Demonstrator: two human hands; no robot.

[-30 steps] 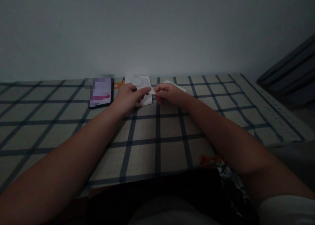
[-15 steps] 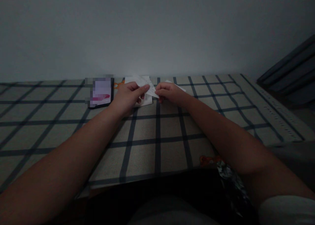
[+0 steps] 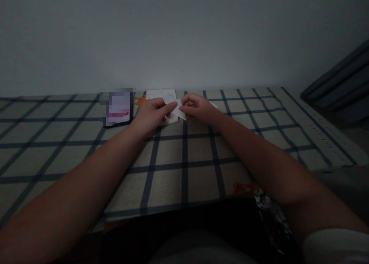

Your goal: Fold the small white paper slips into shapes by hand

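Between my hands is a small folded piece of white paper [image 3: 181, 114], its pointed corner hanging toward me. My left hand [image 3: 154, 114] pinches its left side between thumb and fingers. On the other side my right hand [image 3: 196, 108] has thumb and fingertips closed on the paper's edge. More white paper [image 3: 161, 94] lies flat on the table beneath and behind my left hand. A white paper tip [image 3: 213, 104] shows behind my right hand; the rest of it is hidden.
A phone [image 3: 119, 108] with a lit, partly blurred screen lies left of my hands. The checked tablecloth [image 3: 170, 179] covers the table, which meets a plain wall [image 3: 184, 37]. Dark folded fabric [image 3: 343, 83] is at the right. Shiny crinkled dark plastic [image 3: 273, 218] hangs by the front edge.
My right hand has shifted slightly left, closer to my left thumb, with its fingers curled higher. The held paper's upper part has come down, uncovering more of the flat paper behind.
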